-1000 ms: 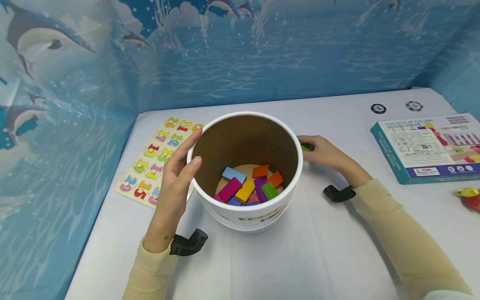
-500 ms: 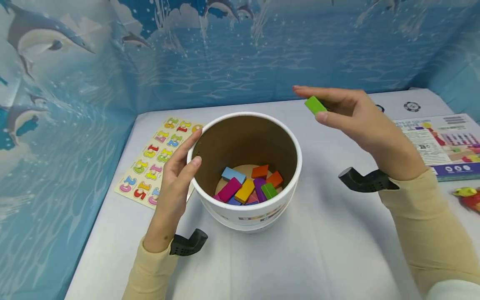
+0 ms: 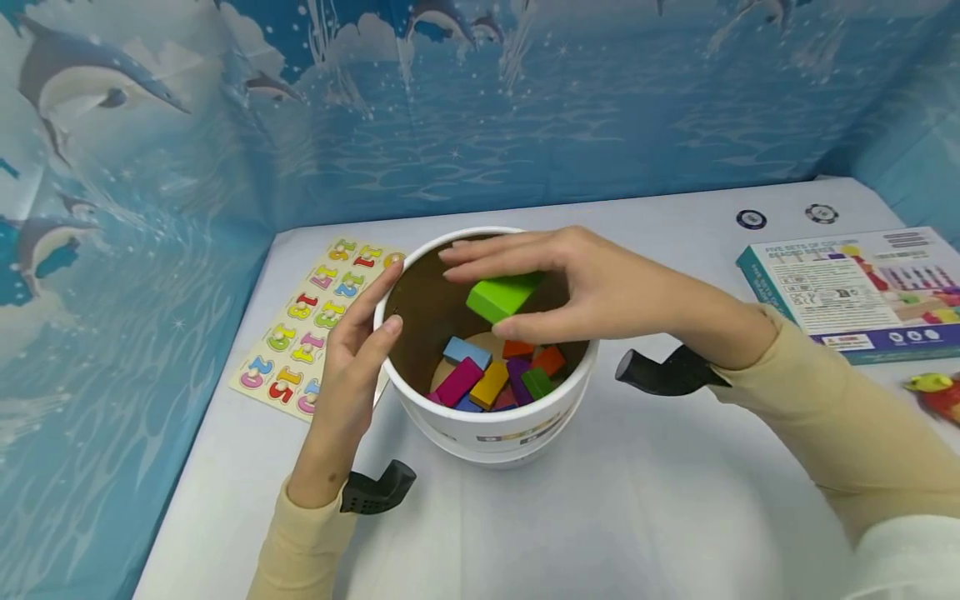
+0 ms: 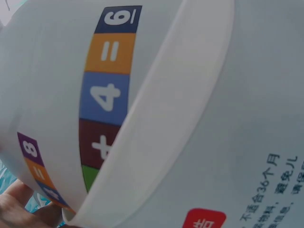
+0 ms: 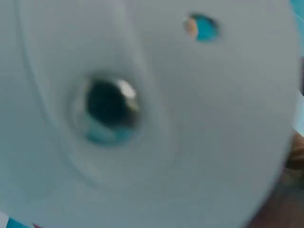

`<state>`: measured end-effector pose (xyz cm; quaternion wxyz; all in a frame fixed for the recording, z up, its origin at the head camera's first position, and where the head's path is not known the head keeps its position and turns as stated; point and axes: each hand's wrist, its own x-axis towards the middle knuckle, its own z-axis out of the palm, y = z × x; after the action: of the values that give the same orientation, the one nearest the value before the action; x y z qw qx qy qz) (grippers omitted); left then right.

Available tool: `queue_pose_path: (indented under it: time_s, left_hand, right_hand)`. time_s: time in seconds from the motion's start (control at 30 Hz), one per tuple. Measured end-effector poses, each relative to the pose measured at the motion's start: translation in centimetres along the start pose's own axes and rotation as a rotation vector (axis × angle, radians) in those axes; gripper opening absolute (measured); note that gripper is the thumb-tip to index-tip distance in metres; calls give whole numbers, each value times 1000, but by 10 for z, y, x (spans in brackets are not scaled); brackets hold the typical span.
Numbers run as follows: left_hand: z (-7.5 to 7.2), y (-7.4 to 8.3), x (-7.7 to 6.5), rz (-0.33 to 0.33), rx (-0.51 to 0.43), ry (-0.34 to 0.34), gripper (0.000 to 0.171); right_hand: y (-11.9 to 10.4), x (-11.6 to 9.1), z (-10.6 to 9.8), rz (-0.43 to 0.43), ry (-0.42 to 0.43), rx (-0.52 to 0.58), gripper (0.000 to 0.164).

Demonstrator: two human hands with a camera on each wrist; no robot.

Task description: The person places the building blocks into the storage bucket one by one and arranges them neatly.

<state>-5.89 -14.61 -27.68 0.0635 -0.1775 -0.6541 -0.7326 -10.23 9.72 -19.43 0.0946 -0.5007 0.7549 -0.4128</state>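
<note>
A white bucket (image 3: 487, 429) stands on the table, with several coloured wooden blocks, among them a yellow block (image 3: 490, 385) and a magenta block (image 3: 460, 381), on its bottom. My left hand (image 3: 347, 375) holds the bucket's left side, thumb at the rim and fingers along the outside. Over the bucket's mouth, my right hand (image 3: 577, 283) pinches a green block (image 3: 504, 296) between thumb and fingers. The left wrist view is filled by the bucket wall (image 4: 52, 71) with printed sums. A blurred pale surface (image 5: 213, 118) with two holes fills most of the right wrist view.
A number puzzle board (image 3: 300, 333) lies left of the bucket, partly behind my left hand. To the right are a flat boxed set (image 3: 862, 292), a black chip (image 3: 752, 219), a patterned chip (image 3: 822, 213) and a red-and-yellow toy (image 3: 937, 392). A dolphin-print curtain (image 3: 480, 125) hangs behind.
My right hand came up from behind the bucket's right side with the green block, then moved left over the bucket's mouth. My left hand and the bucket stay put.
</note>
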Motion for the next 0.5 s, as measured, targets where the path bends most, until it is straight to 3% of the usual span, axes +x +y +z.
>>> queue_pose_path:
  time_s: [0.2,0.3,0.4,0.5]
  left_hand:
    - [0,-1,-1,2,4,1,49]
    - [0,0,-1,2,4,3,49]
    - [0,1,-1,1,4,3,49]
    - [0,2,-1,1,6,0,49]
  right_hand:
    - [10,13,16,-2,-180,-161,49]
    - [11,15,20,-32,-211,-178,47]
    - [12,12,15,-72,-115,-127,44]
    - [20,0,5,-94,127,14,39]
